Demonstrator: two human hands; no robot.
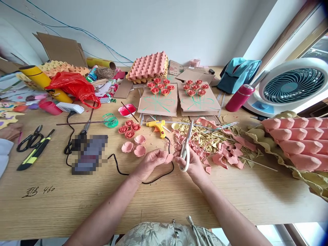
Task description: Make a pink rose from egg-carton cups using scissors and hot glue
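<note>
Between the fingers of my left hand (150, 164) is a small pink egg-carton piece (168, 158), pinched near the table's middle. My right hand (196, 169) is closed around white-handled scissors (188, 147), their blades pointing up and away from me. The fingertips of that hand come close to the piece's right edge; whether they touch it I cannot tell. Just beyond my left hand lie several pink petal cups (139, 150) and a cluster of finished paper roses (129, 129). A yellow hot glue gun (159, 128) rests ahead of both hands, its black cord looping beneath them.
Pink and tan scraps (217, 143) spread right of the scissors. Egg trays (299, 143) and a white fan (289, 85) occupy the right side. Roses stand on cardboard panels (157, 104) at the back. A utility knife (36, 152) lies left, near another person's hand (12, 131).
</note>
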